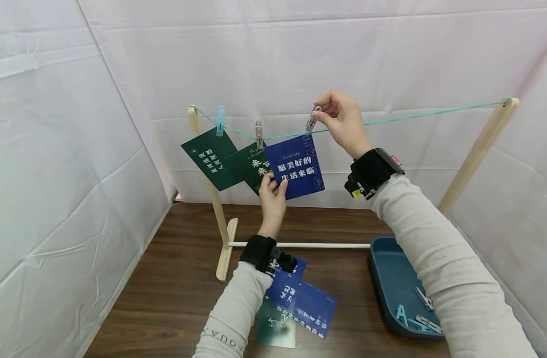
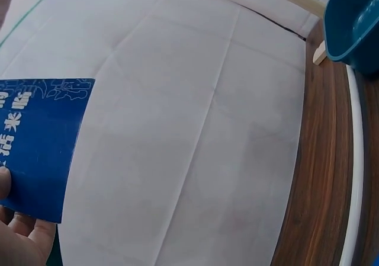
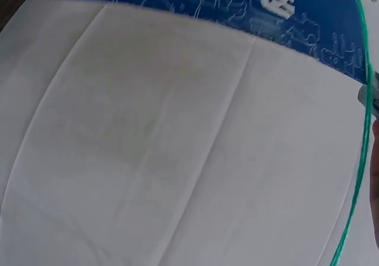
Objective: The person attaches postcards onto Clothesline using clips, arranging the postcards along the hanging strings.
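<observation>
My left hand pinches the lower left edge of a blue card with white lettering, thumb in front and fingers behind. The card is held up just under a green string. At its top right corner, my right hand pinches a grey clothespin between thumb and fingers, its tip right at the string. Left of the blue card hang two dark green cards, one from a light blue clothespin, the other from a grey clothespin. The blue card overlaps the nearer green one.
Wooden posts stand left and right, joined low by a white rod. A blue tray with several clothespins sits at the right, partly behind my right sleeve. Blue cards and a green card lie on the brown table.
</observation>
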`<state>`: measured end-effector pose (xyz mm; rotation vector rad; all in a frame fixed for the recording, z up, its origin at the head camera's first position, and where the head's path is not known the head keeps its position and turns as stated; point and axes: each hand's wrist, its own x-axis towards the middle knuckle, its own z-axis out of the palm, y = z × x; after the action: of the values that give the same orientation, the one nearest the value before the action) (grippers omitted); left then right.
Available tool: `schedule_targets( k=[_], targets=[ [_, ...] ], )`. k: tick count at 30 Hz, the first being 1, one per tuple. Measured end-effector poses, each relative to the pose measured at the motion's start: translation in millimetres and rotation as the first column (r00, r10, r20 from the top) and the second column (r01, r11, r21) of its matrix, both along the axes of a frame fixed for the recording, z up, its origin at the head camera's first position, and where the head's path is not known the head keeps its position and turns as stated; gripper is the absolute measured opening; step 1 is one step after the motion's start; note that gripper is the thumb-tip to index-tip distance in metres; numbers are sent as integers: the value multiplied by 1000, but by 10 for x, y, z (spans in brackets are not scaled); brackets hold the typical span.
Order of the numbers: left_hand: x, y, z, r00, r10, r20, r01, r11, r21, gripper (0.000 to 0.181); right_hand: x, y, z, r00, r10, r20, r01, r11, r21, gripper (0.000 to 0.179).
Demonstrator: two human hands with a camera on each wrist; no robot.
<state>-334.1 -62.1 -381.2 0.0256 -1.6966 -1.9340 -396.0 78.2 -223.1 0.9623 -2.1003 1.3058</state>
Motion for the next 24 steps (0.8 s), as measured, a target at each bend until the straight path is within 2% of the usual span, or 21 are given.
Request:
schedule_targets(
  k=[5, 10, 15, 19, 24],
  targets=[
    [25, 21, -4, 1000, -7, -4, 7, 1000, 16, 19, -18, 18, 43, 998, 60, 28, -61, 997, 40, 20],
    [40, 38, -34, 1000, -16, -9, 16, 1000, 20, 18, 3, 26, 118, 992, 110, 56, -110, 994, 5, 16],
    [44, 50, -57, 1000, -15, -9, 15, 1000, 12, 18, 8, 34, 154, 990, 125, 61, -124, 992, -17, 10],
    [27, 51, -26, 1000, -18, -20, 18, 1000, 13, 19, 7, 56, 153, 989, 135, 66, -137, 990, 36, 11],
    [22, 59, 3, 1000, -11, -1, 11, 1000, 27, 18, 3, 86, 159, 986, 140, 90, -146, 987, 64, 6]
  ],
)
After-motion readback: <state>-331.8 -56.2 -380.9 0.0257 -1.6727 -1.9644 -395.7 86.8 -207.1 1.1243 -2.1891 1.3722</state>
